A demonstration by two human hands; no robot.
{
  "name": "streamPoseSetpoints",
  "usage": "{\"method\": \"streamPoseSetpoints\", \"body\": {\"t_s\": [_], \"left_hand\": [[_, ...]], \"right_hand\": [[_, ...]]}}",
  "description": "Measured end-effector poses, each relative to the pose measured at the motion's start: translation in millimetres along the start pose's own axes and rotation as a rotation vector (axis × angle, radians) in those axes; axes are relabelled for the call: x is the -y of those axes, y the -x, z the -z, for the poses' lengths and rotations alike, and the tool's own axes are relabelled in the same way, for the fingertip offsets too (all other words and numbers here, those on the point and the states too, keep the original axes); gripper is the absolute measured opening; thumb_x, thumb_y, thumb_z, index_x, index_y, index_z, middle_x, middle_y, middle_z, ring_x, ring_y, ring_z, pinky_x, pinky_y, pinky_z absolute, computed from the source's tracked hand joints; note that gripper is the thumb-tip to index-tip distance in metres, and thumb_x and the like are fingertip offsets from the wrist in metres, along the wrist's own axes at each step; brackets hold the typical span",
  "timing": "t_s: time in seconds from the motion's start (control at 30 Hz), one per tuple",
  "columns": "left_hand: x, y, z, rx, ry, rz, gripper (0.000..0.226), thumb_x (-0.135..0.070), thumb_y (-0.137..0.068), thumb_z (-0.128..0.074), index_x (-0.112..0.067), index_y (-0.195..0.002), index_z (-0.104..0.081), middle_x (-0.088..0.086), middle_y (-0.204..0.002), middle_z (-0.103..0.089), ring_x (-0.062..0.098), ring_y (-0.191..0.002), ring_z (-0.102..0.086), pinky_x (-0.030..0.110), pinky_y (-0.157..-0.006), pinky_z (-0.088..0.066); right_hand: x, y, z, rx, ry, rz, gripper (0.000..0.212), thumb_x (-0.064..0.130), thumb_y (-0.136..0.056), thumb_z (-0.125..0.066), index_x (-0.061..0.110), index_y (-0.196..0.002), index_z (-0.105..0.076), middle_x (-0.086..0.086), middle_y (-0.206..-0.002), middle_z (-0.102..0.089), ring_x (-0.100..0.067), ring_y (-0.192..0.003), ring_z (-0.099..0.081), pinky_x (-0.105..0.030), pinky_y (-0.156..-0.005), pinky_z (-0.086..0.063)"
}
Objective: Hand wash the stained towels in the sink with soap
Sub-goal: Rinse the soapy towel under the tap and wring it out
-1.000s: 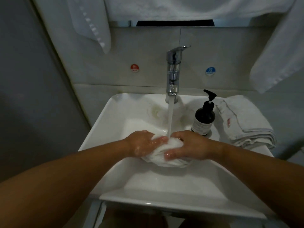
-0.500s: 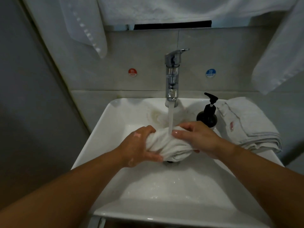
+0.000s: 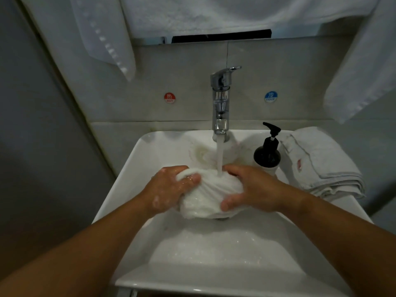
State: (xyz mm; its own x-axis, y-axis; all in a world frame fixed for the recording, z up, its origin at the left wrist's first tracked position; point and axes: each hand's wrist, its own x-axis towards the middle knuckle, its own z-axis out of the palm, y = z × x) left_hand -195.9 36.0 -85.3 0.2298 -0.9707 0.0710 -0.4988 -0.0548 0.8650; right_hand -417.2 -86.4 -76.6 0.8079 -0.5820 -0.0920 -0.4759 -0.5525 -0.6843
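Towel wash, scrub-and-rinse step. Wet towel is bunched into a white ball low in the sink, over the drain, directly under the stream from the tap. Left hand grips the ball's left side, fingers curled into the cloth with a fold looped over them; foam shows on the wrist and knuckles. Right hand cups the right side, fingers curled over the top where the water lands, thumb pressed against the near face. Suds lie on the basin floor nearer the camera. Soap bottle stands upright on the back right of the sink, just behind the right hand and apart from it. Folded towels sit stacked on the ledge to its right, top one bearing a red mark; judged not yet washed. Whether the stain on the held towel is out cannot be told, since the cloth is balled up. Judgement: first towel is mid-wash, task well short of done. Next move likely calls for opposing hands to rub or wring the cloth under the flow, then opening it out to check the stained patch before taking the next towel from the stack.
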Motion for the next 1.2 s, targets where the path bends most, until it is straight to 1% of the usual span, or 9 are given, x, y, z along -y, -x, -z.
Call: {"method": "streamPoseSetpoints", "body": {"t_s": [0.17,0.3,0.43,0.53,0.73,0.9,1.0,1.1,1.2], "left_hand": [[2,4,12,0.008,0.206,0.040,0.014,-0.030,-0.095,-0.069,-0.017,-0.099,-0.073,0.002,-0.081,-0.070,0.013,-0.065,-0.062,0.025,-0.047,-0.048],[6,1,13,0.102,0.022,0.030,0.039,-0.050,-0.069,-0.082,-0.024,-0.095,-0.070,0.001,-0.093,-0.072,0.019,-0.082,-0.067,0.038,-0.074,-0.054],[-7,2,-8,0.167,-0.167,0.039,0.080,-0.071,-0.068,-0.076,-0.040,-0.134,-0.044,-0.019,-0.120,-0.061,0.000,-0.100,-0.062,0.010,-0.073,-0.048],[-5,-1,-15,0.203,-0.083,0.074,0.083,-0.072,-0.073,-0.075,-0.042,-0.144,-0.043,-0.015,-0.127,-0.064,0.006,-0.105,-0.065,0.028,-0.087,-0.058],[-8,2,-22,0.018,-0.189,0.047,0.058,-0.067,-0.060,-0.084,-0.023,-0.090,-0.060,-0.002,-0.087,-0.066,0.013,-0.074,-0.061,0.037,-0.070,-0.054],[-5,-1,-18,0.068,-0.135,0.149,0.070,-0.062,-0.059,-0.088,-0.024,-0.103,-0.049,0.003,-0.102,-0.068,0.025,-0.091,-0.065,0.045,-0.078,-0.060],[-11,-2,-18,0.021,-0.172,0.157,0.078,-0.053,-0.057,-0.094,-0.030,-0.111,-0.043,-0.005,-0.105,-0.062,0.012,-0.088,-0.059,0.028,-0.069,-0.052],[-7,-3,-8,0.016,-0.182,0.125,0.100,-0.064,-0.050,-0.092,-0.039,-0.134,-0.043,-0.017,-0.121,-0.059,0.010,-0.108,-0.059,0.028,-0.085,-0.051],[-4,-1,2,0.041,-0.067,0.082,0.066,-0.060,-0.059,-0.089,-0.036,-0.117,-0.067,-0.015,-0.108,-0.072,0.007,-0.100,-0.067,0.040,-0.090,-0.057]], "right_hand": [[-6,9,6,0.002,0.007,0.065,0.083,0.031,-0.072,-0.090,0.047,-0.139,-0.044,0.022,-0.130,-0.055,0.002,-0.112,-0.056,-0.013,-0.092,-0.042],[-5,6,9,-0.126,-0.386,0.195,0.044,0.016,-0.083,-0.082,0.022,-0.124,-0.066,0.002,-0.111,-0.073,-0.012,-0.102,-0.070,-0.030,-0.087,-0.058],[-6,1,5,-0.116,-0.461,0.201,0.048,0.000,-0.082,-0.079,0.019,-0.124,-0.064,0.001,-0.114,-0.073,-0.016,-0.108,-0.069,-0.028,-0.088,-0.056],[-7,-7,3,-0.195,-0.545,0.155,0.064,-0.012,-0.076,-0.079,0.028,-0.123,-0.062,0.001,-0.122,-0.068,-0.014,-0.112,-0.067,-0.026,-0.088,-0.056],[-2,-14,-15,-0.169,-0.471,0.053,0.060,0.017,-0.075,-0.069,0.029,-0.133,-0.062,0.008,-0.120,-0.070,-0.013,-0.110,-0.068,-0.041,-0.094,-0.058],[4,-12,-12,-0.356,-0.284,0.079,0.030,0.007,-0.082,-0.079,0.027,-0.102,-0.072,0.009,-0.096,-0.073,-0.011,-0.085,-0.073,-0.036,-0.067,-0.063],[-1,-10,-4,-0.418,-0.171,0.054,0.026,0.013,-0.075,-0.087,0.029,-0.080,-0.067,0.011,-0.078,-0.071,-0.011,-0.075,-0.070,-0.039,-0.067,-0.062],[-7,-5,9,-0.438,-0.103,0.021,0.024,0.023,-0.073,-0.088,0.027,-0.079,-0.065,0.009,-0.075,-0.068,-0.007,-0.069,-0.064,-0.028,-0.064,-0.055],[-10,1,14,-0.316,-0.021,0.004,0.021,0.032,-0.078,-0.080,0.032,-0.094,-0.066,0.007,-0.078,-0.062,-0.007,-0.068,-0.057,-0.020,-0.059,-0.044]]}}
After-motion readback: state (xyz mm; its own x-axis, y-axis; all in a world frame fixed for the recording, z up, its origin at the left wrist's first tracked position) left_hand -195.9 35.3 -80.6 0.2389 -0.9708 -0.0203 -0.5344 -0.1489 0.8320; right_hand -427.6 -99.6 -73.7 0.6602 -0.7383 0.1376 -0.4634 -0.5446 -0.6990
